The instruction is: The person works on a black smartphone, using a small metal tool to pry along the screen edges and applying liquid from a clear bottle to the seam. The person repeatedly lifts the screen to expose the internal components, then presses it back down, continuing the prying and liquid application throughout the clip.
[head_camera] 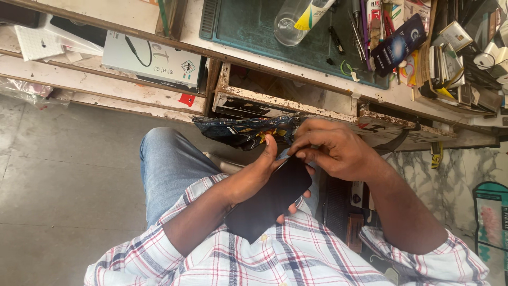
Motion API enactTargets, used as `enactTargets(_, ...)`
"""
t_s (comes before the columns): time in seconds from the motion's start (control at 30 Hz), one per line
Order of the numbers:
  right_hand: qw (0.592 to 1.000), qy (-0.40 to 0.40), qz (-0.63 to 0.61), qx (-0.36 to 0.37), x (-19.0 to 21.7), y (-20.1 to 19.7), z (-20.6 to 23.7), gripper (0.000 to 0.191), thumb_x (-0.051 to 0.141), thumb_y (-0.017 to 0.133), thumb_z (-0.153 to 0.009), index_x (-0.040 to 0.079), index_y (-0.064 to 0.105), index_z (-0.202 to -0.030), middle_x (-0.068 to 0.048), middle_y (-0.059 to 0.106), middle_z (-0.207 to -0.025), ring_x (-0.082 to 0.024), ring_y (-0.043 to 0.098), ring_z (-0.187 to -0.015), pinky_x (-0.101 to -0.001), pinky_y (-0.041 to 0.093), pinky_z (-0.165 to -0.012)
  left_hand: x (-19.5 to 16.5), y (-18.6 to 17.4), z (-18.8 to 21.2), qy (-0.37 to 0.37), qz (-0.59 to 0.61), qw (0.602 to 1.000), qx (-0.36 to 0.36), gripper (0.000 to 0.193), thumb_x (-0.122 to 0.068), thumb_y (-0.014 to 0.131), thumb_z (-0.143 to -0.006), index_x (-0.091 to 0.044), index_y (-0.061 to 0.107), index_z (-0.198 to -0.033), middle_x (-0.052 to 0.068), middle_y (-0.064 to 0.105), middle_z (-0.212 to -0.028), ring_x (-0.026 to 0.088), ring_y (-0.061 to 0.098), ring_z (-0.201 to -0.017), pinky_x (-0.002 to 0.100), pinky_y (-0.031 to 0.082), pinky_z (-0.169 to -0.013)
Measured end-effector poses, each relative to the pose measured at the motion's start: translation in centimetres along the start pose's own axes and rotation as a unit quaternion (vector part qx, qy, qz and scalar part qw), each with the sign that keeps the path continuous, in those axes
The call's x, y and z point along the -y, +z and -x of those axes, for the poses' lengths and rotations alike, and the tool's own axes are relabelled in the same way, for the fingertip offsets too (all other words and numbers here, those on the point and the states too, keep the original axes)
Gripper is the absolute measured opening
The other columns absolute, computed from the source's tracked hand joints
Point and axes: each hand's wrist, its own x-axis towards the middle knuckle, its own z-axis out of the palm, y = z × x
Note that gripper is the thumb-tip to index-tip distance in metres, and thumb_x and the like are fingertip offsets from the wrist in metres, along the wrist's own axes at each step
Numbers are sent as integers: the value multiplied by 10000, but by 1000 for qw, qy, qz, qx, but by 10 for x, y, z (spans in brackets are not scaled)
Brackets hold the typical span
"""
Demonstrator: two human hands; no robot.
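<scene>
A black smartphone (272,198) lies screen-up over my lap, tilted toward my chest. My left hand (254,177) grips it from the left side, thumb raised near its top edge. Curled fingers of my right hand (336,151) pinch at the phone's top corner. Whether something small is between those fingertips cannot be told. My checked shirt sleeves and blue jeans fill the lower part of the view.
An open worn wooden drawer (296,100) with a dark crumpled plastic bag (243,130) sits just beyond my hands. Above, the workbench holds a green mat (254,26), a clear bottle (293,18), tweezers, small tools and boxes. A white box (153,61) rests on the left shelf.
</scene>
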Motion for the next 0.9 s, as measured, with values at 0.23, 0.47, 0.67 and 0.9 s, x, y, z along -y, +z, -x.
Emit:
enactTargets(0.23, 998, -23, 51, 4, 0, -2, 3, 115, -8, 764, -837, 16, 735, -946, -69, 713, -886, -143, 726, -753, -256, 571, -572, -1, 4, 1, -15, -17, 1000, -7, 1177, -928, 108, -736, -25, 511, -1373, 113, 651, -959, 149, 679, -729, 304, 634, -587)
enactTargets(0.47, 997, -53, 53, 17, -10, 3, 6, 143, -44, 748, -816, 12, 744, -947, -71, 713, -871, -153, 730, -730, -262, 585, -565, 1, 2, 1, -35, -67, 997, -12, 1222, -941, 92, -710, -27, 520, -1399, 109, 651, -920, 171, 653, -602, 306, 603, -535)
enactTargets(0.67, 999, 2, -3, 33, -13, 10, 8, 142, -57, 716, -822, 0, 732, -952, -67, 709, -885, -141, 748, -683, -246, 625, -541, 7, -2, -3, -61, -63, 996, -12, 1218, -935, 82, -703, -43, 517, -1410, 95, 655, -954, 171, 655, -631, 320, 607, -564)
enactTargets(0.9, 986, -145, 84, 20, -7, 30, 12, 164, 32, 803, -762, 57, 733, -908, -52, 666, -846, -259, 667, -817, -384, 524, -704, 12, -7, -2, -43, -8, 999, -14, 1123, -926, 99, -772, 9, 504, -1244, 128, 625, -992, 181, 663, -727, 328, 598, -584)
